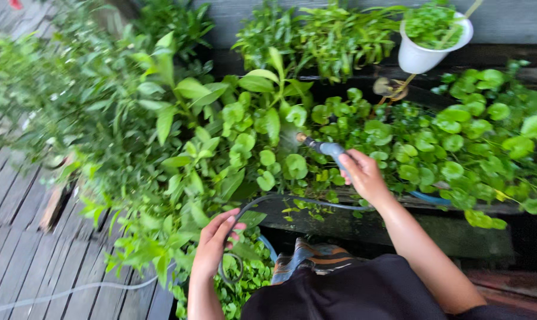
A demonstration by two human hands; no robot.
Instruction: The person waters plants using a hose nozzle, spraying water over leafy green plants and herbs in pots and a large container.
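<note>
Weathered wooden decking (pixel 25 237) runs left of the potted plants (pixel 233 136). Among those plants, the right hand (pixel 363 175) is closed around a spray nozzle (pixel 323 148). Below them, the left hand (pixel 212 246) loosely curls its fingers around the grey hose (pixel 292 201).

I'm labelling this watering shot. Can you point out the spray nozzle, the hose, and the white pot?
spray nozzle (pixel 322 146): head view, on its grey barrel ahead of the right hand (pixel 363 175).
hose (pixel 304 202): head view, on the loop between the hands.
white pot (pixel 419 57): head view, on its outer wall.
</note>
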